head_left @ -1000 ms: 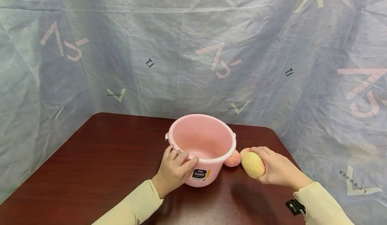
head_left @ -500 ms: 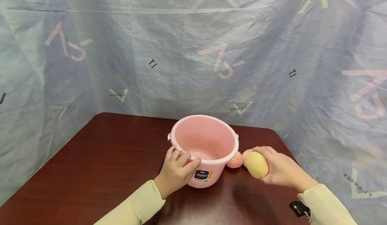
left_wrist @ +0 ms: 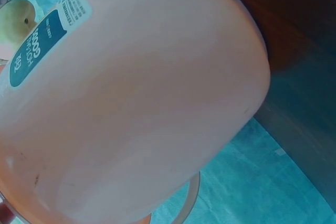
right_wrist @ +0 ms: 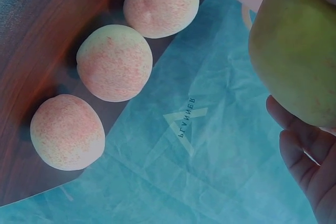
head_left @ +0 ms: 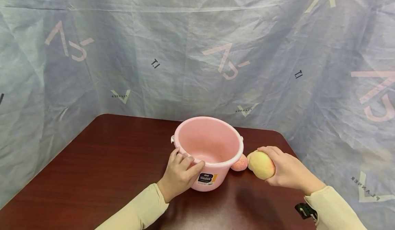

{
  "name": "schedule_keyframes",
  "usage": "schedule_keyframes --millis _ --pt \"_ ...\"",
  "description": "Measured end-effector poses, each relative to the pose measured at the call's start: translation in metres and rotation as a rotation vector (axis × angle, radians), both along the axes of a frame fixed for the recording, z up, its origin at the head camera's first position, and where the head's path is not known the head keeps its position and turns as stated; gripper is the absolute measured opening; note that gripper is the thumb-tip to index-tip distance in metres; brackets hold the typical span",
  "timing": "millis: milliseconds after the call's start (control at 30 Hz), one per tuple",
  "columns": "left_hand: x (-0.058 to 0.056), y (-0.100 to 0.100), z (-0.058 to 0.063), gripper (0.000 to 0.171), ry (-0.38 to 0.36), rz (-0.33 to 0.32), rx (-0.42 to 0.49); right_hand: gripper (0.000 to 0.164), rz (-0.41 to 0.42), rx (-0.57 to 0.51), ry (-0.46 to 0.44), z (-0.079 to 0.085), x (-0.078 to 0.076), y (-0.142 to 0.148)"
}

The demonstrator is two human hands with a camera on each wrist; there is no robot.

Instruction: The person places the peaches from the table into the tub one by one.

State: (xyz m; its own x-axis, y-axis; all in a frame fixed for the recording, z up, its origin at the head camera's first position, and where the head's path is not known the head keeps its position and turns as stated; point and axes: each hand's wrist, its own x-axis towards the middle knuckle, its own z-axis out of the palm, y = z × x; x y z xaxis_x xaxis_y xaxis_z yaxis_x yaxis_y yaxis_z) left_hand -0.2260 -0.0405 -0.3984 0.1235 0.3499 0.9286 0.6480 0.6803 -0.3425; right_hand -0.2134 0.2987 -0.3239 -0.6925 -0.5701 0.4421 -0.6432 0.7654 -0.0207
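Note:
A pink plastic bucket [head_left: 219, 179] stands on the table, its inside visible from above and no fruit seen in it. My left hand [head_left: 179, 176] grips the near-left rim, fingertips hooked over the edge. Beside the bucket, my right hand [head_left: 287, 171] holds a yellow peach [head_left: 262, 165] with a reddish flank, raised over the table. One pinkish peach [head_left: 239, 163] sits against the bucket's right side. Three peaches lie in a row in the right wrist view: a far one [right_wrist: 161, 4], a middle one [right_wrist: 114, 63] and a near one [right_wrist: 68, 132].
The dark red-brown table [head_left: 123, 161] has rounded back corners. Grey printed cloth [head_left: 172, 51] hangs behind it and at both sides. The bucket's pale handle [left_wrist: 192, 198] hangs down in the left wrist view. A black strap [head_left: 303, 210] shows at the right wrist.
The head view has shifted slightly. The right hand with its peach has risen a little; the left hand stays on the bucket rim.

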Motion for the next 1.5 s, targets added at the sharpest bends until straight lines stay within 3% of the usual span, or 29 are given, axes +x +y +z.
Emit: schedule_keyframes --millis 533,1500 --pt "0.002 -0.002 0.003 0.018 -0.016 0.011 -0.014 0.082 0.023 -0.015 0.062 0.011 -0.004 -0.003" --pt "0.000 -0.001 0.002 0.017 0.012 0.012 -0.001 0.081 0.035 0.001 0.045 0.028 -0.009 -0.016"
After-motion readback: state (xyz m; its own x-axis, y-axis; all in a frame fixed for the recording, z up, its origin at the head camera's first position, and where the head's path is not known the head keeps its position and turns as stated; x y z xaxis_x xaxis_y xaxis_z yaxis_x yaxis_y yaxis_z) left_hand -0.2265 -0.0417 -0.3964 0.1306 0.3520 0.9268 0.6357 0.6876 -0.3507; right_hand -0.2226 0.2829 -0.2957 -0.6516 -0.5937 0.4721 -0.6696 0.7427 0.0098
